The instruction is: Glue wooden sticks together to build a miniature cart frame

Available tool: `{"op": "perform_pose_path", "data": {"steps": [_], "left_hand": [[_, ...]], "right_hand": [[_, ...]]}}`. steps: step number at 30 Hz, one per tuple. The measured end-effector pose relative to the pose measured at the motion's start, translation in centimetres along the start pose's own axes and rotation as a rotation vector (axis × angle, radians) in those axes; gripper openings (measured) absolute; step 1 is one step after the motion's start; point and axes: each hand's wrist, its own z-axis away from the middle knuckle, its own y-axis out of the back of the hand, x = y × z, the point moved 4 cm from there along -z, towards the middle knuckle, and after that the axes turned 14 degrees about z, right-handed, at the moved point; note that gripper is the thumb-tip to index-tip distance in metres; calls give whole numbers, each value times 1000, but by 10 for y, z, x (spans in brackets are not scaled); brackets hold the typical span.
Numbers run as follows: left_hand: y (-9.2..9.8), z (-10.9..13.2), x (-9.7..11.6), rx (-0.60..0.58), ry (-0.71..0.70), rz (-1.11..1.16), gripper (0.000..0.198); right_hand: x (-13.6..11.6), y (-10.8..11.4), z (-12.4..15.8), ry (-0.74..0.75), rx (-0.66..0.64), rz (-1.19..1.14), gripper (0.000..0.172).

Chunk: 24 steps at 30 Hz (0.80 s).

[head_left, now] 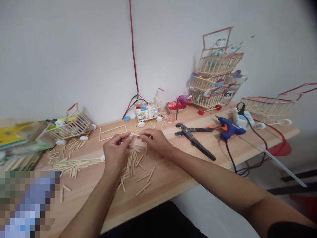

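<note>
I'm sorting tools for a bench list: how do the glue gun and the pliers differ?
The glue gun is blue with orange parts, while the pliers are mostly black. The glue gun trails a black cord; the pliers have none. The pliers lie nearer the right hand than the glue gun does. Both rest on the wooden table, with neither hand on them.

Bare tabletop (165, 170) open near centre, right of loose sticks (133, 162); right forearm (213, 178) spans its right end. Farther right, pliers (187, 131) then glue gun (230, 129) obstruct, black cord (230, 155) dropping past near edge. Far side: small cart (148, 110), stacked carts (210, 84) block. Left: stick heap (74, 164).
</note>
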Motion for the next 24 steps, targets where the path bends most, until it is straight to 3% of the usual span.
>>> {"op": "perform_pose_path", "data": {"steps": [13, 18, 24], "left_hand": [[-1, 2, 3, -4, -36, 22, 26], [-2, 3, 4, 21, 36, 16, 29], [1, 0, 2, 97, 181, 80, 31]], "right_hand": [[-2, 3, 0, 51, 0, 57, 18], [-1, 3, 1, 28, -6, 41, 19], [3, 1, 1, -74, -29, -68, 43]]}}
